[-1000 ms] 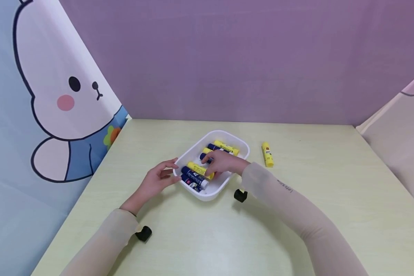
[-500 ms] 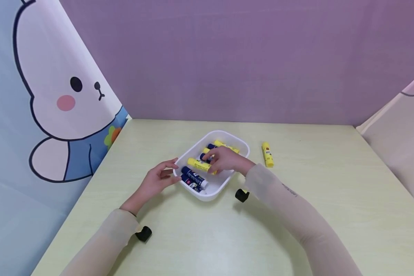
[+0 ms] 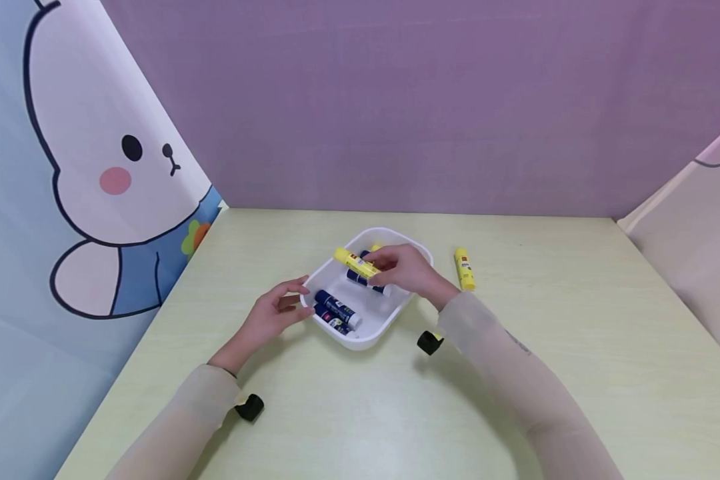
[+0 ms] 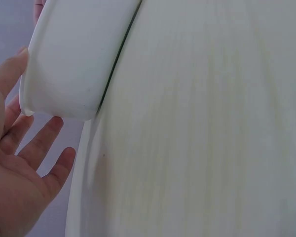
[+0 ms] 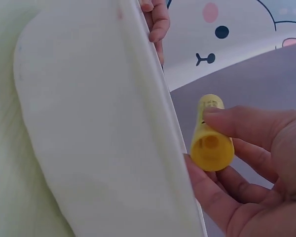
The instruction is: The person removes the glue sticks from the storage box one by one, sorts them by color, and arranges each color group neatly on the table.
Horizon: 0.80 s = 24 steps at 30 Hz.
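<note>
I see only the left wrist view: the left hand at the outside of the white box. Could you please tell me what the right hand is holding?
Observer: The right hand pinches a yellow tube between thumb and fingers.

Operator: Thank you. And what lies inside the white box, at the end closest to the left hand?

Observer: Two dark blue tubes with white ends lie there, side by side.

Operator: Is there also some tube outside the box, please?

Observer: Yes, a second yellow tube lies on the table, to the right of the box.
</note>
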Motion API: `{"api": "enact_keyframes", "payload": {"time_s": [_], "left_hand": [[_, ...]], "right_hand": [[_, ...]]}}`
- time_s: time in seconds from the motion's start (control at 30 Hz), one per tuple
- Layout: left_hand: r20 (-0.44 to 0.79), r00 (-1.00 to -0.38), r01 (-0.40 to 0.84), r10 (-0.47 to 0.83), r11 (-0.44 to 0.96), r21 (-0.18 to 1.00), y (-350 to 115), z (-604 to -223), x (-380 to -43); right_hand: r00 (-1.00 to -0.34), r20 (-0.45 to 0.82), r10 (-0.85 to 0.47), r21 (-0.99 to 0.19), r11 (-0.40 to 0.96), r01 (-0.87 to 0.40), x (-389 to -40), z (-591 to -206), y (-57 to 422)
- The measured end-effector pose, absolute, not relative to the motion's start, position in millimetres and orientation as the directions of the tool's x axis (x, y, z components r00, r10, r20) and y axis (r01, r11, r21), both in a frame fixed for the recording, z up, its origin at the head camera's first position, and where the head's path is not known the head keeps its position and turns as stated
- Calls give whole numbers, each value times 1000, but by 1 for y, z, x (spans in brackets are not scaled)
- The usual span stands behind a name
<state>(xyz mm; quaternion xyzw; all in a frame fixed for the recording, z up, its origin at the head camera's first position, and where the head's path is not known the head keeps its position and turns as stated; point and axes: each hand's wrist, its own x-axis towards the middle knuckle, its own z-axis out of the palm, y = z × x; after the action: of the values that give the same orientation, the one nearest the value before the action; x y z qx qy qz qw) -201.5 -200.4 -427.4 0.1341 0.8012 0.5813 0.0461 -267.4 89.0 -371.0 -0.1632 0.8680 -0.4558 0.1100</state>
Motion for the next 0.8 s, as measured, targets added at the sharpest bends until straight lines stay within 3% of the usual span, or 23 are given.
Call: {"api": "enact_keyframes", "payload": {"time_s": [0.33, 0.6, 0.8], "left_hand": [[87, -959, 170, 271, 301, 938, -202, -430, -204], [92, -956, 168, 277, 264, 950, -204, -431, -203], [92, -955, 171, 283, 270, 948, -205, -431, -201]], "right_hand": [[-955, 40, -293, -889, 426, -167, -261, -371, 99], [-985, 86, -147, -920, 368, -135, -256, -374, 113], [-984, 164, -66, -930, 322, -177, -253, -376, 125]]}}
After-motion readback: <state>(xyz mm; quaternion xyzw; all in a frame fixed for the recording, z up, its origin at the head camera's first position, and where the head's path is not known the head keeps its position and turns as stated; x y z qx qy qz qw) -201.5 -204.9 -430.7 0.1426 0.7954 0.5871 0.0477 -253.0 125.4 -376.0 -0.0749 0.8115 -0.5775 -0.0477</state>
